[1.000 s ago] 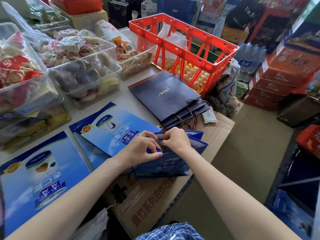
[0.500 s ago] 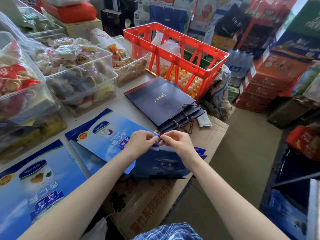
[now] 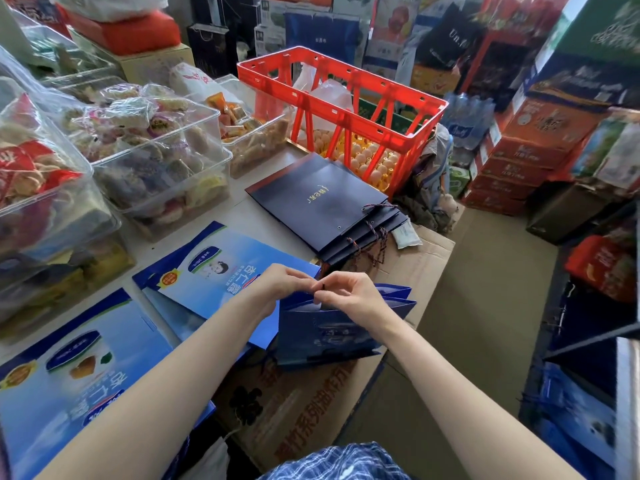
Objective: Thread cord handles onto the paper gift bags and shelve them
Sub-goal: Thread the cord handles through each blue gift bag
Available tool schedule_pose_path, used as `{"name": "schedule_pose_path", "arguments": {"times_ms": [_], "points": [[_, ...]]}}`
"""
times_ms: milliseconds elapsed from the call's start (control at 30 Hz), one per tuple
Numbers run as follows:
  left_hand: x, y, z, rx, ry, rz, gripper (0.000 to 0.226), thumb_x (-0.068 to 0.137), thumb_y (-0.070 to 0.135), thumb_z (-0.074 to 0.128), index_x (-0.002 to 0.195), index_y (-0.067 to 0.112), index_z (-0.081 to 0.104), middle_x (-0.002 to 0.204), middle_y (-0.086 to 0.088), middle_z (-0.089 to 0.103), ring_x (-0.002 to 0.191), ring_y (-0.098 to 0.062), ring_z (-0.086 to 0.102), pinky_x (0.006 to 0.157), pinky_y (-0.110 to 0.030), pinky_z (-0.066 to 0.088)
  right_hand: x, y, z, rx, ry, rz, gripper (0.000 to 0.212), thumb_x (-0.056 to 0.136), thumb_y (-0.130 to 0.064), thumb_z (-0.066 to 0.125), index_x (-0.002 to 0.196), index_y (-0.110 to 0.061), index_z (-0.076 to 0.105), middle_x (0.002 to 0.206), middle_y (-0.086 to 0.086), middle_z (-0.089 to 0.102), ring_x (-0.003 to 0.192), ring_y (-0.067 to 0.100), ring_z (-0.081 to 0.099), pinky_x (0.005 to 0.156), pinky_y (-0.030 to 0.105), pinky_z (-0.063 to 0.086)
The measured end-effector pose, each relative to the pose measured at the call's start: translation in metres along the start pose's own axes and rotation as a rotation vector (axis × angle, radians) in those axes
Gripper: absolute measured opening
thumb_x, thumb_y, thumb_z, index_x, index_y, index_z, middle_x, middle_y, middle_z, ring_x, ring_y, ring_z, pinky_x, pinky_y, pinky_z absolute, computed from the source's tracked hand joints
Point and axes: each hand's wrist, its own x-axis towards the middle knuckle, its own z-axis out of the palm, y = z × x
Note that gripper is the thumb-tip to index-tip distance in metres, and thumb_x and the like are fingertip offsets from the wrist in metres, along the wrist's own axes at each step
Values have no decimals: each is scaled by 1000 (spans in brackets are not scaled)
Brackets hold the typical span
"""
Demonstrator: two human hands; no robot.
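Blue paper gift bag stands open on the cardboard box near you. Your left hand and right hand meet above its rim, fingertips pinching a dark cord end. Navy finished bags lie stacked farther back.

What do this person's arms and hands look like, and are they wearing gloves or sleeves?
No gloves or sleeves show: the left hand and right hand are bare, as are both forearms. No rings, watch or bracelet are visible. At the bottom edge sits a blue-and-white checked fabric garment.
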Motion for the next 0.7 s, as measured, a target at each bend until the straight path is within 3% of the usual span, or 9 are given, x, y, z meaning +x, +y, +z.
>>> {"name": "schedule_pose_path", "arguments": {"times_ms": [167,300,367,433,567,633,700], "points": [[6,-1,-3,54,-6,-9,6,74,17,74,70,22,72,92,-2,67,104,-20,55,85,-30,43,11,8,-12,-220,85,71,16,75,-19,78,84,-17,65,84,2,71,78,13,67,73,25,52],[0,0,-5,-64,-93,89,5,85,14,66,88,13,70,86,0,68,80,-7,60,62,-9,44,26,8,-18,-242,69,126,9,76,-21,76,81,-20,68,84,-1,71,78,10,65,74,26,52],[0,-3,-5,-110,-119,137,8,89,16,62,92,9,66,88,-3,66,76,-7,58,65,-11,42,33,5,-23,-144,55,134,5,81,-13,72,81,-18,69,82,3,71,73,11,65,73,27,54],[1,-5,-2,-41,-72,180,9,90,16,60,92,8,64,88,-3,64,78,-9,55,69,-18,39,38,3,-26,-74,43,128,5,84,-7,67,88,-10,69,80,4,70,66,8,65,63,19,52],[8,-3,9,204,133,370,6,87,6,60,91,9,63,83,1,62,77,-8,56,75,-14,43,44,4,-25,5,27,102,7,85,-4,65,91,-8,66,77,2,68,62,8,65,56,16,48],[11,-5,11,194,178,403,9,86,5,59,88,12,65,82,0,64,73,-3,58,79,-21,46,48,4,-24,28,37,96,10,84,-3,67,94,-6,65,78,7,69,60,10,64,54,17,46],[10,-5,11,102,203,374,12,86,4,59,85,14,66,81,-1,65,67,1,57,73,-18,46,51,5,-25,22,23,84,11,83,-4,67,94,-3,66,78,9,69,60,10,62,55,16,46]]}}
